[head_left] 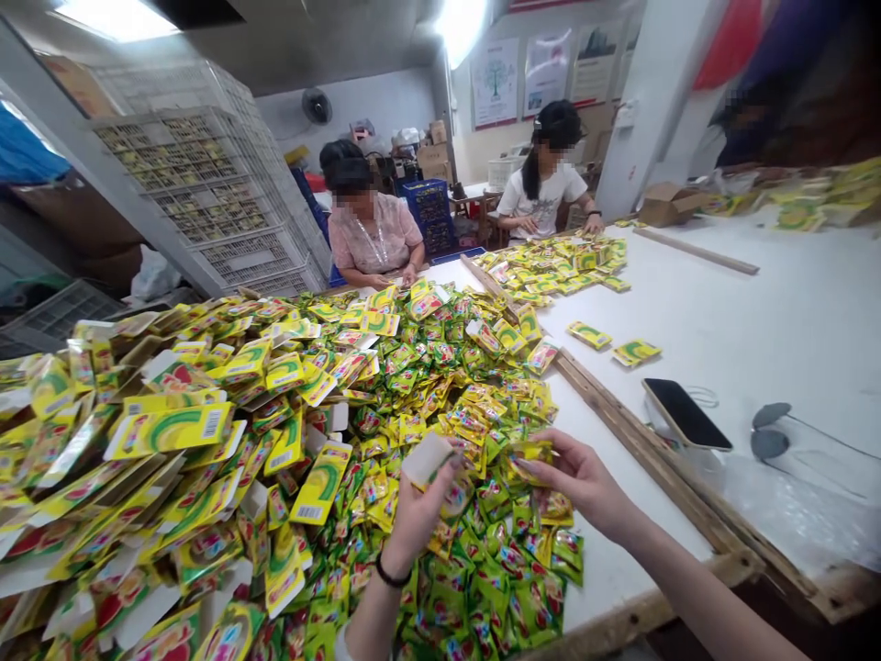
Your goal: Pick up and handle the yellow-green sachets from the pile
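My left hand (417,514) is closed on a small opened carton (428,457), held up over a heap of green and yellow sachets (440,413). A dark band circles that wrist. My right hand (582,477) pinches a yellow-green sachet (529,452) just right of the carton's open end. Flat yellow cartons (165,431) are piled high to the left of both hands. All of it lies on a white table (757,321).
A wooden strip (640,441) runs diagonally beside my right hand. A phone (685,415) and cable lie beyond it. Two people sit across the table by more sachets (551,262). White crates (199,184) are stacked at the back left.
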`<state>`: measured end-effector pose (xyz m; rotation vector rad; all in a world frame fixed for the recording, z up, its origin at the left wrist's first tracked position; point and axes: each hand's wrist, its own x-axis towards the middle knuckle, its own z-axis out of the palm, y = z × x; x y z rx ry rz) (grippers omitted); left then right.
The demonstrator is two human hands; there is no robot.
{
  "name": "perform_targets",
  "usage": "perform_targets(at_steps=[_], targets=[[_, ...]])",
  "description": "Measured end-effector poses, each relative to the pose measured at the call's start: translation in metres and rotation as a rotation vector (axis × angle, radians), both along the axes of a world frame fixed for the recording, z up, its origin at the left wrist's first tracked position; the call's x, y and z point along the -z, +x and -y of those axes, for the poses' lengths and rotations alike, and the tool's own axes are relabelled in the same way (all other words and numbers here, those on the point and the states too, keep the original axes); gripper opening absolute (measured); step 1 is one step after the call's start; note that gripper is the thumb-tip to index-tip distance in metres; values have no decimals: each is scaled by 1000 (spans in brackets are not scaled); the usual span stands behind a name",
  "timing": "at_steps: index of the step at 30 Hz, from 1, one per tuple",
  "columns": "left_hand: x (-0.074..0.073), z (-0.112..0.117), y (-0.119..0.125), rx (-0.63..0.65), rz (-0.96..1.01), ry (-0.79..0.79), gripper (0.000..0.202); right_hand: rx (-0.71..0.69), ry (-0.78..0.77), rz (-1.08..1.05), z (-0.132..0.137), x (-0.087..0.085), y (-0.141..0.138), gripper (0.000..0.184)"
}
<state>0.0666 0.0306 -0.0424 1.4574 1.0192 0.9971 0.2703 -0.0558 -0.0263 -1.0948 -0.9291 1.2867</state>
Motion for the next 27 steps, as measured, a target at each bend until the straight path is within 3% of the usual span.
perform_targets(at_steps=[4, 6, 9, 13, 15, 18, 21, 25, 27], targets=[[-6, 25, 17, 187, 111, -198, 41, -13, 240, 69, -20, -35, -19, 22], [-11, 28, 20, 305, 135, -261, 37, -40, 393, 260, -25, -47, -23, 15], [-22, 30, 21, 409, 73, -213, 27, -175, 551, 628, -21, -56, -20, 10], [-26, 35, 23, 471, -118, -90, 17, -460, 505, 1062, -7, -54, -17, 16], [-21, 37, 24, 495, -160, -85, 19, -505, 456, 1170, 0, -50, -17, 17], [-10, 39, 21, 558, -129, -182, 25, -388, 390, 1027, 10, -42, -13, 22], [0, 42, 16, 590, -76, -289, 49, -264, 408, 844, 20, -29, -8, 18], [5, 51, 16, 699, -58, -406, 84, -422, 301, 851, 41, -12, -14, 17], [1, 53, 19, 726, -99, -388, 100, -451, 228, 837, 48, -7, -18, 13]])
